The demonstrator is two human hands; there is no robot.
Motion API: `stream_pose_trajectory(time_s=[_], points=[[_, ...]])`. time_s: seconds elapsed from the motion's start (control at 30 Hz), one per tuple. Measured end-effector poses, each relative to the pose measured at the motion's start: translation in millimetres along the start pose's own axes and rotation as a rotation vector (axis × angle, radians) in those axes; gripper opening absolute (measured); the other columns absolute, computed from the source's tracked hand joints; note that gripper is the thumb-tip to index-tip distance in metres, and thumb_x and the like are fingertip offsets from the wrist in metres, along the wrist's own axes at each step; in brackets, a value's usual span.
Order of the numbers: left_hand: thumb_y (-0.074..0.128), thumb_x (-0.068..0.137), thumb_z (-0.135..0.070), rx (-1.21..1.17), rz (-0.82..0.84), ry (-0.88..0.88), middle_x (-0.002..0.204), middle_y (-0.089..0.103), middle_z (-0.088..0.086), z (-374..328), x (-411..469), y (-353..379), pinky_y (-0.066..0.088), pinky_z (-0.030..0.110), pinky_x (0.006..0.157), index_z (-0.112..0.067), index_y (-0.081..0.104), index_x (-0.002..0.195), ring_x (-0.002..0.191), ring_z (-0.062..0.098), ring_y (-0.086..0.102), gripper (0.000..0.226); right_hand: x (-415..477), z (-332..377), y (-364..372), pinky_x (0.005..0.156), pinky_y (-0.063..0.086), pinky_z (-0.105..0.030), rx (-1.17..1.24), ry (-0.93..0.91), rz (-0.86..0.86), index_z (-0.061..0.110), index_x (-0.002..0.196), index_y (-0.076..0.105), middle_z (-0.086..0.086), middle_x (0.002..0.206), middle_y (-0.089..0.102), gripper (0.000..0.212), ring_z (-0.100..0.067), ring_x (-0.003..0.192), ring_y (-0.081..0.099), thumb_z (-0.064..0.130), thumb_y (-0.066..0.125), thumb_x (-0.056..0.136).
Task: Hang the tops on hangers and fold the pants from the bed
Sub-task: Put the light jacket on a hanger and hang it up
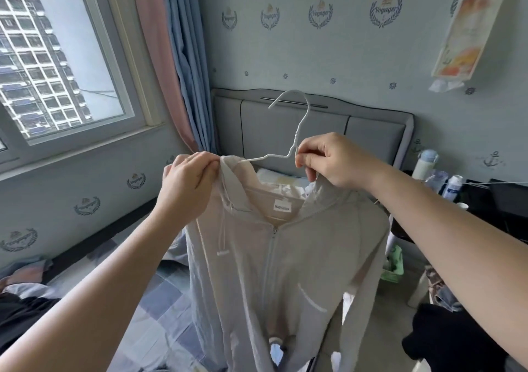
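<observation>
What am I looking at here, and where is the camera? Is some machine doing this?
No machine: these are a person's two bare hands, filmed by one camera worn on the head, looking forward and down. The left hand pinches the hood edge of a pale zip hoodie. The right hand pinches a white wire hanger near its neck. The hoodie is held up in the air in front of a bed with a grey headboard. At the lower right lie dark clothes.

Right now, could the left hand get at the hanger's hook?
Probably yes: the hook stands bare above the hoodie, with nothing in front of it. But the left hand pinches the hoodie's shoulder and would have to let go first.
</observation>
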State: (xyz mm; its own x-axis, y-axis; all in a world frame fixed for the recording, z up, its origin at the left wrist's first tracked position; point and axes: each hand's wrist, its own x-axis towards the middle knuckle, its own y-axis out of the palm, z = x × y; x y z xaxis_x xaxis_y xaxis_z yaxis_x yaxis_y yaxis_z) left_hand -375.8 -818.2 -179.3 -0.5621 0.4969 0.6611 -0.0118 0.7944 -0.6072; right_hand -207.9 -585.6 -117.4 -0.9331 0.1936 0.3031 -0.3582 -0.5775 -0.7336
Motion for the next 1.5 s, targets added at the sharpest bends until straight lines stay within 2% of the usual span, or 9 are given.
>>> stream_pose_trajectory(time_s=[0.27,0.4,0.57,0.73,0.87,1.0,1.17,1.27,1.5], points=[[0.045,0.096,0.002,-0.128,0.133,0.111,0.074,0.055,-0.004,-19,-3,32,0.039,0.023,0.064,-0.008,0.052,0.081,0.073,0.007,0.049,0.019,-27,-17,-2,0.079,0.052,-0.024,0.107,0.079,-0.125,0.017,0.098,0.069,0.004,0.089,0.074,0.008,-0.007,0.082,0.067,0.024,0.067,0.096],[0.045,0.095,0.004,-0.180,0.161,0.144,0.072,0.055,0.000,-43,-1,57,0.040,0.028,0.064,-0.007,0.051,0.079,0.070,0.011,0.047,0.019,-83,-49,-33,0.100,0.041,-0.031,-0.002,0.259,-0.098,0.036,0.126,0.054,0.014,0.126,0.059,0.060,-0.008,0.121,0.053,0.067,0.062,0.076],[0.045,0.095,0.003,-0.254,0.254,0.185,0.072,0.056,0.003,-87,2,94,0.042,0.036,0.064,-0.007,0.052,0.081,0.071,0.018,0.049,0.018,-170,-84,-70,0.089,0.048,-0.032,-0.101,0.521,-0.038,0.034,0.105,0.068,0.007,0.097,0.067,0.044,-0.010,0.093,0.063,0.067,0.065,0.076],[0.044,0.094,0.004,-0.386,0.377,0.235,0.063,0.047,-0.008,-158,-4,143,0.034,0.015,0.054,-0.022,0.039,0.069,0.062,0.002,0.045,0.037,-259,-101,-93,0.065,0.036,-0.031,-0.094,0.680,-0.140,0.031,0.074,0.067,0.003,0.063,0.056,0.026,-0.007,0.064,0.048,0.038,0.060,0.097],[0.044,0.095,0.004,-0.466,0.489,0.295,0.064,0.051,-0.006,-229,-22,188,0.035,0.015,0.054,-0.019,0.043,0.070,0.062,0.002,0.046,0.033,-331,-111,-116,0.085,0.050,-0.038,-0.093,0.777,-0.267,0.009,0.096,0.070,-0.006,0.091,0.074,0.031,-0.024,0.092,0.069,0.034,0.054,0.101],[0.044,0.095,0.003,-0.565,0.606,0.375,0.063,0.053,-0.013,-310,-54,229,0.037,0.016,0.055,-0.021,0.048,0.073,0.061,0.004,0.048,0.033,-416,-111,-145,0.090,0.050,-0.036,-0.038,0.774,-0.383,0.023,0.098,0.074,0.004,0.097,0.076,0.021,-0.015,0.098,0.069,0.028,0.054,0.102],[0.045,0.100,-0.006,-0.646,0.739,0.431,0.073,0.059,-0.015,-418,-104,280,0.038,0.014,0.060,-0.021,0.061,0.088,0.069,0.003,0.052,0.025,-535,-109,-180,0.062,0.035,-0.028,0.010,0.783,-0.497,0.001,0.075,0.059,0.002,0.067,0.051,0.030,-0.008,0.066,0.045,0.012,0.053,0.102],[0.045,0.100,-0.005,-0.643,0.819,0.516,0.080,0.064,-0.013,-482,-133,310,0.047,0.026,0.069,-0.019,0.064,0.092,0.078,0.009,0.057,0.025,-600,-103,-193,0.053,0.028,-0.018,0.029,0.845,-0.581,0.017,0.063,0.051,0.011,0.061,0.040,0.039,-0.002,0.059,0.036,0.011,0.052,0.102],[0.055,0.101,-0.020,-0.776,0.942,0.610,0.122,0.063,-0.004,-623,-208,369,0.045,0.039,0.100,-0.024,0.064,0.125,0.116,0.019,0.055,0.026,-729,-82,-210,0.068,0.029,-0.037,0.127,1.085,-0.915,-0.003,0.083,0.053,-0.012,0.069,0.044,0.049,-0.019,0.067,0.043,0.044,0.059,0.096]])
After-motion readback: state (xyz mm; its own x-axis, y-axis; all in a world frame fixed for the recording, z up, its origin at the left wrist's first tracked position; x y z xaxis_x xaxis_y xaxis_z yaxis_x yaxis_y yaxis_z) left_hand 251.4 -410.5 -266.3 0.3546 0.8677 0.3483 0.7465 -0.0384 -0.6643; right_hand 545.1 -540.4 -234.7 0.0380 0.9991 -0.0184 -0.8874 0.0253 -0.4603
